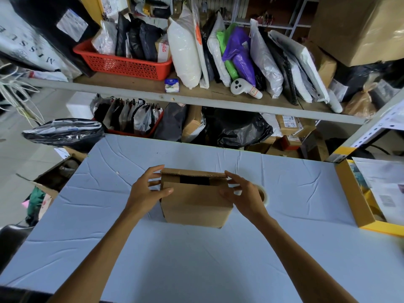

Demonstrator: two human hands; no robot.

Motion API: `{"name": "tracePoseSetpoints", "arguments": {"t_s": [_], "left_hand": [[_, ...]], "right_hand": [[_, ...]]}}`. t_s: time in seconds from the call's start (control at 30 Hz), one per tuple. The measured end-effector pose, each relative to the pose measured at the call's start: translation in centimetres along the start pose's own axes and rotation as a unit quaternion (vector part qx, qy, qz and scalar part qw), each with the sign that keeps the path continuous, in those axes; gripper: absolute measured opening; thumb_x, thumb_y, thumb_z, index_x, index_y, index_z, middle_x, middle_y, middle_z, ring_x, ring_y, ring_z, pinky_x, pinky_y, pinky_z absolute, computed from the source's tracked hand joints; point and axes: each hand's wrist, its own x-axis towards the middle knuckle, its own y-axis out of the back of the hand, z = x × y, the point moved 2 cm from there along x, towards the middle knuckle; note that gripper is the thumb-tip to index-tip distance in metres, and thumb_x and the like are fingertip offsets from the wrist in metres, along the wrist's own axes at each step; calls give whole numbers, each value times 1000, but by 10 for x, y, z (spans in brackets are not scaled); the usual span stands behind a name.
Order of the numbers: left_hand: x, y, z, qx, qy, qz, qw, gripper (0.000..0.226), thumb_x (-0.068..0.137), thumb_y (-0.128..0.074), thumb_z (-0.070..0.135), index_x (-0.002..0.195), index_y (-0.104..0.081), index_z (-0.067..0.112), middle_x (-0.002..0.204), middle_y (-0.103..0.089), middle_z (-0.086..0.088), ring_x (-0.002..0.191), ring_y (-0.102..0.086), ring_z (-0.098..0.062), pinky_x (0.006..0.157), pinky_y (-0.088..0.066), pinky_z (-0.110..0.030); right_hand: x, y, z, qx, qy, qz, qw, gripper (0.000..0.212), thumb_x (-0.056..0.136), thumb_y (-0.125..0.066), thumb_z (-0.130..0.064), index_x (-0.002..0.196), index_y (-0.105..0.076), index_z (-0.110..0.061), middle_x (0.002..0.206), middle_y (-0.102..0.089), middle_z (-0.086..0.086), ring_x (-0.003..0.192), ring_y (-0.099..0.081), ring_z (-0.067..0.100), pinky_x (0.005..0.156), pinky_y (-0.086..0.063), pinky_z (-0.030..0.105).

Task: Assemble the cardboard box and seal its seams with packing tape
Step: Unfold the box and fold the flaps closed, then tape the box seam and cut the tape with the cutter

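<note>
Left hand (146, 190): fingers spread and only lightly bent, thumb flat on the near face of the small brown cardboard box (194, 202), fingertips on its left wall and the edge of the top flap. It was touching the box, not clamped on it.
Right hand (243, 193): mirrored the left. Fingers were splayed, tips on the right end of the top flap, thumb against the near-right corner.
The box stood upright mid-table on the pale blue wrinkled tablecloth (196, 263), between the two hands. Top flaps were folded over but not flush, with a dark slot showing between them. Couldn't see any tape on the seam.
The roll of clear packing tape (265, 195) lay on the cloth just right of the box, mostly hidden behind the right hand.

Containers:
- Red perforated plastic basket (122, 65), far left on the upper shelf, held black and white poly mailers standing on edge.
- Second red basket (153, 130), on the lower shelf, held a row of upright bags. Contents unreadable.
- Yellow-edged cardboard tray (355, 193), at the right table edge, held printed paper sheets.
- Open brown carton (47, 186), on the floor to the left, had dark contents I couldn't identify.
</note>
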Motion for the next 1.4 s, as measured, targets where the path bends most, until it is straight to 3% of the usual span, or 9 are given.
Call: {"name": "tracePoseSetpoints", "arguments": {"t_s": [0.1,0.2,0.27,0.43,0.6,0.77,0.93,1.1,1.4], "left_hand": [[-1,2,1,-6,9,-5,1000,76,70,-83,19,135,-44,27,137,-53,-8,115,-53,-21,81,-48,-26],[-5,3,5,8,7,11,1000,90,56,-85,35,136,-44,25,137,-51,-6,114,-50,-17,83,-48,-26],[-9,2,11,30,-15,42,999,87,60,-89,30,135,-46,24,137,-49,-5,116,-48,-16,89,-47,-31],[-8,-6,29,46,-63,69,995,62,70,-83,26,124,-54,29,130,-51,2,114,-48,-11,83,-42,-18],[-5,-5,31,30,-61,97,993,51,72,-81,24,117,-58,30,128,-55,-3,114,-52,-13,86,-42,-21],[-4,-5,28,33,-60,101,993,49,71,-82,20,111,-58,36,126,-57,-2,114,-55,-17,86,-46,-23],[-3,-9,28,34,-54,97,993,52,69,-84,19,114,-60,30,126,-57,0,115,-55,-16,84,-46,-20],[3,-13,33,32,-51,94,994,54,68,-85,17,114,-60,30,126,-57,3,114,-54,-11,84,-43,-16],[5,-9,36,35,-44,81,995,52,68,-85,19,112,-60,33,125,-57,6,110,-53,-1,83,-43,-13]], "right_hand": [[-2,5,-1,37,-24,9,999,57,85,-65,-42,137,-49,-24,113,-61,-4,86,-59,3,61,-50,6],[-5,11,8,82,-54,29,995,64,80,-52,-60,131,-54,-20,108,-66,1,95,-65,16,82,-58,34],[-4,16,20,73,-74,43,994,57,85,-52,-56,126,-58,-18,105,-67,3,96,-65,21,84,-57,44],[1,23,55,-35,-89,34,995,26,87,-67,-17,111,-66,-7,98,-69,9,85,-64,19,73,-51,22],[6,27,104,-220,-101,-19,970,50,79,-73,-22,126,-58,-13,124,-62,6,112,-57,26,91,-48,35],[17,25,133,-271,-104,-59,955,66,77,-73,-12,137,-46,-16,137,-50,5,119,-41,28,88,-48,39],[21,16,151,-304,-97,-94,943,67,76,-74,-10,137,-45,-14,140,-47,5,129,-38,26,92,-47,36],[23,9,154,-333,-110,-95,932,49,85,-68,-18,131,-53,-10,130,-58,12,118,-54,32,91,-48,37],[30,9,142,-342,-103,-75,931,43,83,-70,-15,124,-61,-7,124,-63,16,116,-55,35,90,-47,37]]}}
